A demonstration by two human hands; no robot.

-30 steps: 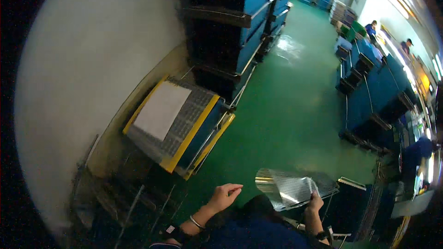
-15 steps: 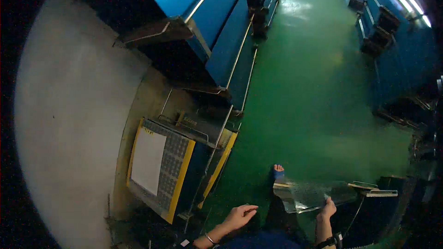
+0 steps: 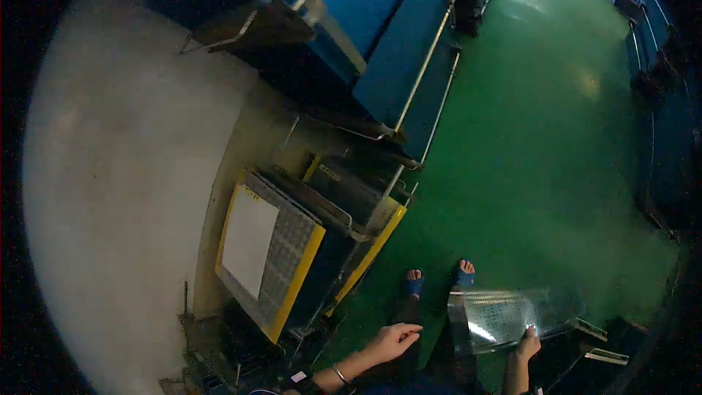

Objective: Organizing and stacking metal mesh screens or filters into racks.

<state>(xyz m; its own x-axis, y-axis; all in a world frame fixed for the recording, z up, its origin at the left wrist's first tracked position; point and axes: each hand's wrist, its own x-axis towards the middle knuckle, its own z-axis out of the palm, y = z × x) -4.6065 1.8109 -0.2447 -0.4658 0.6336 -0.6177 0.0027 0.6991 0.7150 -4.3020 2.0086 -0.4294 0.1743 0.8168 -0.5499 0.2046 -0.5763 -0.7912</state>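
Observation:
Pinched between the fingers and thumb of my right hand point(image 3: 528, 342) is a clear plastic sheet point(image 3: 504, 314) with a fine pattern on it. I grip it by its near edge, and it spreads out flat to the left, shiny where light strikes it. My left hand point(image 3: 397, 340), with a band at the wrist, hovers left of the sheet and apart from it. Its fingers are loosely stretched to the right, and nothing shows in them. To its left stands a yellow-edged panel point(image 3: 301, 267) with a white sheet point(image 3: 248, 243) on its face.
Blue racks point(image 3: 406, 51) with metal rails line the left side of the green floor point(image 3: 541, 146). More dark blue racks point(image 3: 662, 139) stand along the right. Metal rails point(image 3: 605, 355) stick out just right of the plastic sheet. My sandalled feet show below me.
My view has turned, so racks and panel sit further right in it. The plastic sheet is still in my right hand and now lies flatter. Both my feet have come into sight.

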